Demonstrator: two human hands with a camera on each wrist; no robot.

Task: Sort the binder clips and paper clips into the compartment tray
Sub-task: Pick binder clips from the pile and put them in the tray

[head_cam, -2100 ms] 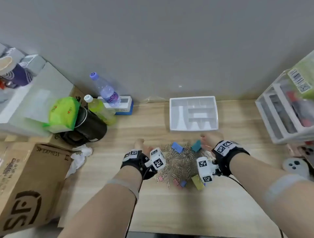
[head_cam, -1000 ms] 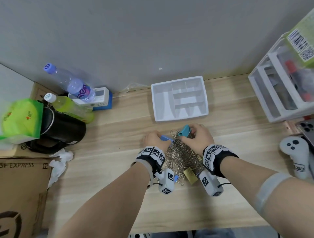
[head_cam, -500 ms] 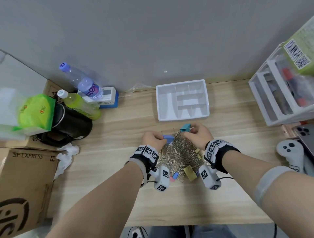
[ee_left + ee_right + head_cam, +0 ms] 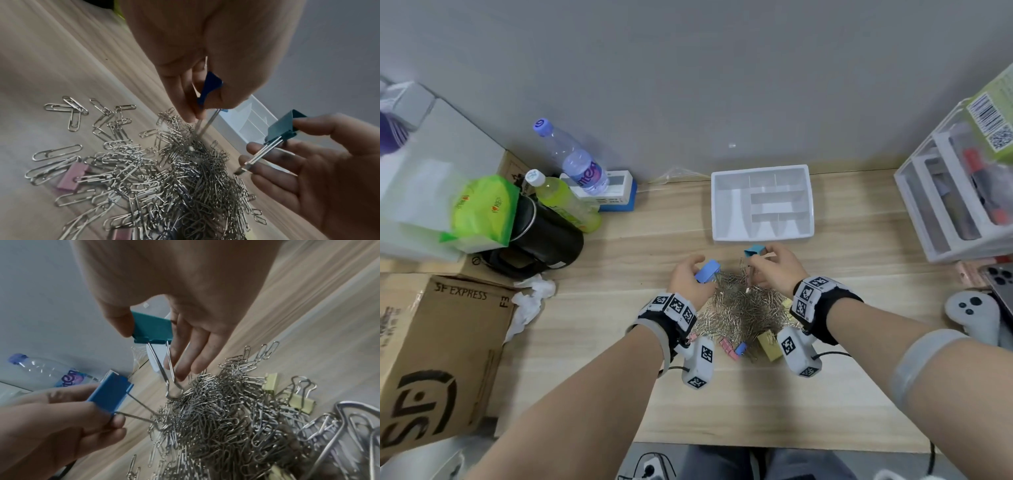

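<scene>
A heap of silver paper clips [image 4: 741,310] lies on the wooden desk, with small pink [image 4: 728,346], blue [image 4: 740,348] and yellow binder clips [image 4: 768,344] at its near edge. My left hand [image 4: 688,281] pinches a blue binder clip [image 4: 707,271] [image 4: 110,395] just above the heap's left side. My right hand [image 4: 774,270] pinches a teal binder clip [image 4: 754,251] [image 4: 152,328] above the heap's far side, its wire handles hanging down. The white compartment tray [image 4: 762,236] stands just behind both hands; its compartments look bare.
At the left stand a black kettle [image 4: 541,240], two bottles [image 4: 578,168], a green packet [image 4: 482,209] and a cardboard box [image 4: 431,346]. A white drawer unit [image 4: 955,205], a game controller [image 4: 972,311] and a phone [image 4: 1000,284] are at the right.
Both hands have lifted their binder clips slightly off the heap. The teal clip has moved a little toward the tray. The head camera has shifted.
</scene>
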